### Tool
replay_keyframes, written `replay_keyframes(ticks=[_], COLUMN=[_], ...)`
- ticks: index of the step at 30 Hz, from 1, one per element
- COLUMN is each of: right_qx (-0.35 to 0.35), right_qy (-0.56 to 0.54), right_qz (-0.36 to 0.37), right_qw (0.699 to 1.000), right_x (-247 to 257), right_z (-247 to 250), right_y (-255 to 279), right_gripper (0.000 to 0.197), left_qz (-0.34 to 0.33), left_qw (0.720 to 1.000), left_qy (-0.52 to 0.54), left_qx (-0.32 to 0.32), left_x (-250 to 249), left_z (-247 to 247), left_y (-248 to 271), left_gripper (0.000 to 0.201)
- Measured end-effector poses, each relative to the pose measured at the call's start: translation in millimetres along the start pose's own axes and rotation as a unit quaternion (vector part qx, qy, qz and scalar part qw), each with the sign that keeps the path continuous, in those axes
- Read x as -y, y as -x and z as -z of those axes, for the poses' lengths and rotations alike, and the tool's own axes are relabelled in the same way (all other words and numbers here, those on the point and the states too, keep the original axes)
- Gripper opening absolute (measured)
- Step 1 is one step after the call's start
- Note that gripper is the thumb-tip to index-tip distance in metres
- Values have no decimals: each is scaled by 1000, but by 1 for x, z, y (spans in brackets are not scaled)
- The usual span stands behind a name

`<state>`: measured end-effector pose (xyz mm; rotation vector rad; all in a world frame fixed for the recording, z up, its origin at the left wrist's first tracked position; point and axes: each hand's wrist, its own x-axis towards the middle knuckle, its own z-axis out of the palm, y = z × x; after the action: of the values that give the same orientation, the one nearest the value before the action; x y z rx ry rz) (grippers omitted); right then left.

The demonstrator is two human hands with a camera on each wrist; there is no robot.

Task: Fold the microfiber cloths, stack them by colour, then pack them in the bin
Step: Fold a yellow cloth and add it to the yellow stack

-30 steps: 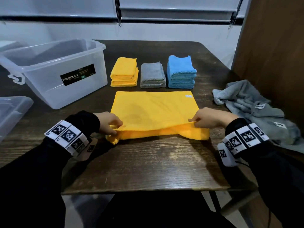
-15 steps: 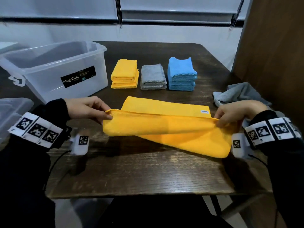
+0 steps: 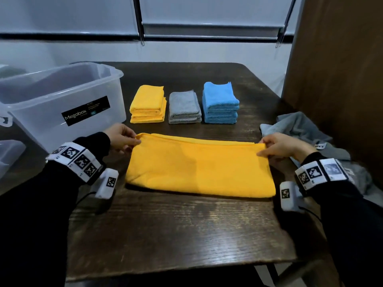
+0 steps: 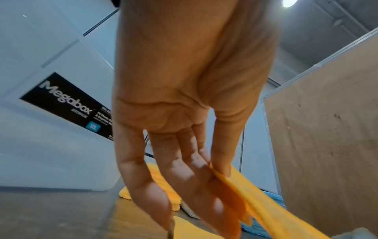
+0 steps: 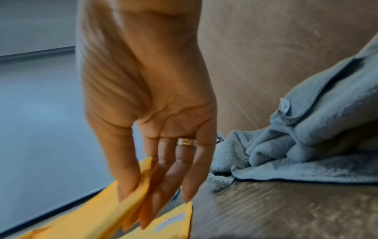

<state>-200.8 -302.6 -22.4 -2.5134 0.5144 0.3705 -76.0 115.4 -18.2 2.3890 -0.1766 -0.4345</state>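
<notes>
Both my left hand [image 3: 122, 136] and right hand [image 3: 277, 146] pinched the far corners of the folded yellow cloth [image 3: 199, 168].

Dim, cool indoor light with a round ceiling lamp [image 4: 290, 2] glaring in the left wrist view leaves a pale sheen on the dark wooden bench [image 3: 178, 230], while both wrist views blur at the fingers [image 5: 126, 176] and bend straight lines at the edges.
</notes>
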Motion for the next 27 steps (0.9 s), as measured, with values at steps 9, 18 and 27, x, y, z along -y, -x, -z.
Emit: replay_keyframes(ticks=[9,18,27], right_qx=[-8,28,62], right_qy=[18,16,53], right_qz=[-83,-151,-178], right_qw=[996,988,981], right_x=[3,16,20], right_z=[1,-3,11], right_y=[-29,-53,-64], right_gripper=[18,38,25], left_qz=[83,141,116], left_qw=[996,985,984], left_qy=[-34,-102,-133], left_qx=[-18,-12,-5], left_x=[-18,-26,-31], left_z=[-17,-27,-16], left_y=[-50,-73,-85], left_gripper=[15,22,15])
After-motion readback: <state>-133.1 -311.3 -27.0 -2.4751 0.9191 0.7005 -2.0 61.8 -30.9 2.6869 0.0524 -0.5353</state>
